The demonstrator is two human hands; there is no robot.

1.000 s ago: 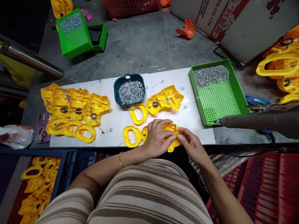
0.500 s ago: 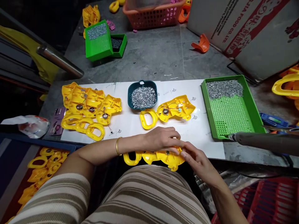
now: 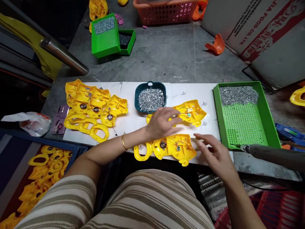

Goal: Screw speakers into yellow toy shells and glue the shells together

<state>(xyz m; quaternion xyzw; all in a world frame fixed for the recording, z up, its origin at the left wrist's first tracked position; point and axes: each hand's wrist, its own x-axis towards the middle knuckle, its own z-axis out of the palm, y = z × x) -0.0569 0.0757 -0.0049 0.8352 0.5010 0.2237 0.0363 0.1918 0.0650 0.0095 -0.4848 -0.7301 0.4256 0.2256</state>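
Note:
A yellow plastic toy shell half point(image 3: 172, 149) with a ring handle lies open side up at the front edge of the white sheet; a small round speaker, thin wires and a tiny circuit board sit inside. My left hand point(image 3: 163, 122), slightly blurred, hovers over a second yellow shell half point(image 3: 190, 111) and hides part of its handle end. Its fingers are apart. Just beyond it stands a dark teal basket point(image 3: 136, 95) of small silvery screws. My right hand point(image 3: 215, 156) is beside the near shell's right end, fingers loosely bent and apart, with nothing visible in them.
More wired yellow shells point(image 3: 95, 105) lie overlapping at left. At right is a green tray point(image 3: 243, 124) partly covered with screws, with a dark rod-like tool point(image 3: 274, 156) across its front corner. Green trays point(image 3: 106, 41) and an orange basket point(image 3: 164, 14) stand farther back.
Both hands have come off the near shell, uncovering its speaker and wires. My left hand has moved away from my body toward the screw basket; my right hand has shifted right. The view has shifted slightly.

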